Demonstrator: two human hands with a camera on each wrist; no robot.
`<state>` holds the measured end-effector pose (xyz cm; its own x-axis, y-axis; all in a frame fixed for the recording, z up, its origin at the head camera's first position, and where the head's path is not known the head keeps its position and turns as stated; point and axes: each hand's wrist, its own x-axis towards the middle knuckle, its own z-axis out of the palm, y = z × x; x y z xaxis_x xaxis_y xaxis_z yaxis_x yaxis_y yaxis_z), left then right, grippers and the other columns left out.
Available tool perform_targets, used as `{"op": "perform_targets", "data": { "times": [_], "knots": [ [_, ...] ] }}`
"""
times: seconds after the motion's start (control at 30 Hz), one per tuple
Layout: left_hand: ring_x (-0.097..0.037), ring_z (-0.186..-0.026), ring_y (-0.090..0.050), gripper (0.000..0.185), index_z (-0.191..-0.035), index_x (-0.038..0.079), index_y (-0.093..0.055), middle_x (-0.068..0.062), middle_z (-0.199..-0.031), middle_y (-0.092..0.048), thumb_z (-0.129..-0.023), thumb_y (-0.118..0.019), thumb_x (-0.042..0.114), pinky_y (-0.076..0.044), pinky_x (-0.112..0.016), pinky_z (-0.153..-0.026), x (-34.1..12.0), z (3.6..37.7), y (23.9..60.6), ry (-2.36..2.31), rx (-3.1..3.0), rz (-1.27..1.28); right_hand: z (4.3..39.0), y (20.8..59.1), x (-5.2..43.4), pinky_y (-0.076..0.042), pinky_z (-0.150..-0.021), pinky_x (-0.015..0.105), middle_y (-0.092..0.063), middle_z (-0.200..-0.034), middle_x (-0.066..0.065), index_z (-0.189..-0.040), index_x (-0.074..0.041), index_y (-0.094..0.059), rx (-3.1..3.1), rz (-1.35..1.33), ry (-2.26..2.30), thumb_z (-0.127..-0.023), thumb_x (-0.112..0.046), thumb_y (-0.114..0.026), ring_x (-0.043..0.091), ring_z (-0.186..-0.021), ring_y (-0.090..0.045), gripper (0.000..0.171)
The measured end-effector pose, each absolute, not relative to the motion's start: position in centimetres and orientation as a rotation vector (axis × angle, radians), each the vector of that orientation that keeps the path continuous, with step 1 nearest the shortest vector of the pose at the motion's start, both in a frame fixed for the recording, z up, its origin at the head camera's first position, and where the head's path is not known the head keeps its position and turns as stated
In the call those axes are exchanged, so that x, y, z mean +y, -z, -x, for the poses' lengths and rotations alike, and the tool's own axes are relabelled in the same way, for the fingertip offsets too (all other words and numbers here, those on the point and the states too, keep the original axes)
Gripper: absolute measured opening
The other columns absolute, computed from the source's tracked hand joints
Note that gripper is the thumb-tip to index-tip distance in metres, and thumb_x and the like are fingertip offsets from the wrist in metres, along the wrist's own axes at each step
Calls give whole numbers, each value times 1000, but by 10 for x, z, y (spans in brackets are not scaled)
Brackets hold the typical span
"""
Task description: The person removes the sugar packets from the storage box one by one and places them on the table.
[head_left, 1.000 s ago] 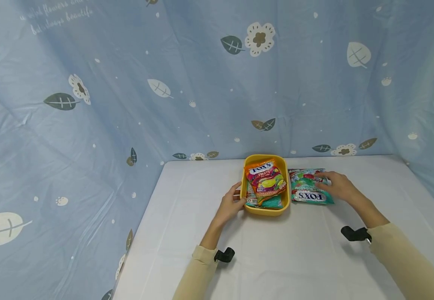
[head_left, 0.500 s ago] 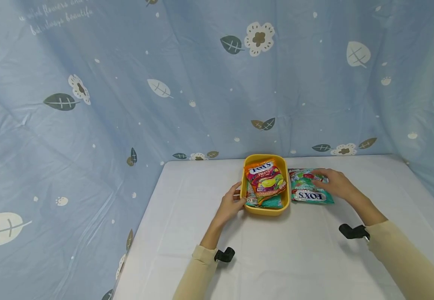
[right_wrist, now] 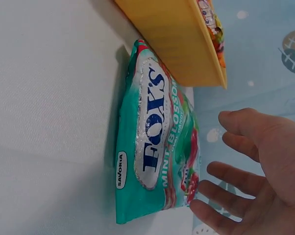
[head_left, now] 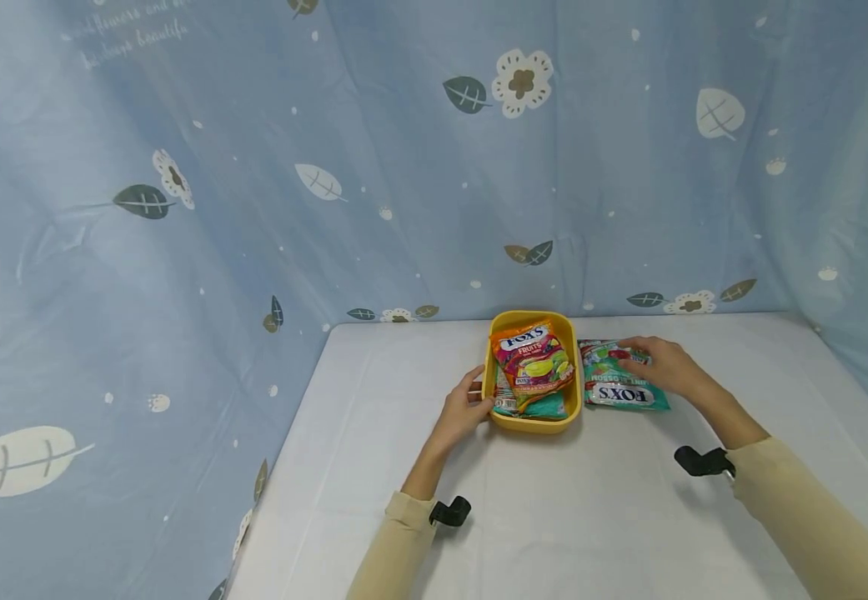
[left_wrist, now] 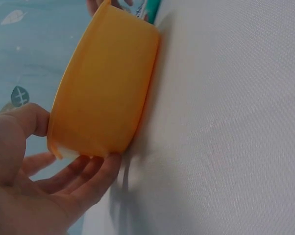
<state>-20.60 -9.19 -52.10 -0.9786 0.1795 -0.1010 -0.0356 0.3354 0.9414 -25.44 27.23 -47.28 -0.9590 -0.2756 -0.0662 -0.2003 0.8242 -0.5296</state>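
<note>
A yellow plastic container (head_left: 533,427) stands near the far edge of the table. Inside it an orange-and-red Fox's Fruits candy bag (head_left: 534,362) lies over a teal bag (head_left: 542,407). My left hand (head_left: 459,410) holds the container's left side, with the thumb at its rim and the fingers along its wall, as the left wrist view shows. Just right of the container a teal Fox's Mint Blossom candy bag (right_wrist: 155,127) lies flat. Over its right part hovers my right hand (head_left: 662,367), fingers spread and loosely bent, the lower fingertips close to the bag; whether they touch is unclear.
The white-covered table (head_left: 554,517) meets a blue leaf-and-flower curtain (head_left: 418,167) behind and at the sides. A black camera mount sits on each wrist, the left mount (head_left: 450,512) and the right mount (head_left: 704,461).
My right hand has shifted slightly left over the teal bag. The left hand and container stay in place; the head view has tilted a little.
</note>
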Motion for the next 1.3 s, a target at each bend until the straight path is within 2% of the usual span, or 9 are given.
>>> {"op": "perform_targets", "data": {
  "times": [0.3, 0.63, 0.9, 1.3],
  "knots": [
    [-30, -114, -62, 64, -151, 22, -38, -19, -130, -56, -92, -61, 13, -63, -32, -78, -91, 212, 518, -1720, 2389, -115, 264, 466, 266, -44, -100, 68, -52, -135, 33, -136, 3, -53, 2850, 398, 839, -97, -27, -59, 52, -123, -49, 49],
    [-26, -114, -60, 64, -152, 23, -36, -16, -132, -54, -94, -60, 15, -63, -30, -80, -91, 212, 519, -1678, 2402, -85, 269, 462, 255, -52, -93, 62, -56, -132, 32, -136, 2, -54, 2862, 443, 849, -96, -24, -61, 47, -113, -58, 48],
    [-27, -114, -60, 64, -152, 22, -36, -17, -131, -54, -94, -60, 13, -63, -32, -80, -91, 211, 520, -1689, 2408, -104, 272, 460, 244, -52, -96, 61, -56, -134, 30, -136, 2, -53, 2851, 488, 877, -96, -22, -61, 49, -119, -56, 47],
    [-27, -114, -60, 64, -152, 21, -36, -16, -131, -55, -93, -60, 14, -62, -27, -78, -93, 214, 526, -1673, 2435, -120, 272, 459, 224, -52, -95, 62, -53, -137, 30, -139, 3, -49, 2845, 563, 940, -97, -26, -59, 51, -122, -53, 51]
  ]
}}
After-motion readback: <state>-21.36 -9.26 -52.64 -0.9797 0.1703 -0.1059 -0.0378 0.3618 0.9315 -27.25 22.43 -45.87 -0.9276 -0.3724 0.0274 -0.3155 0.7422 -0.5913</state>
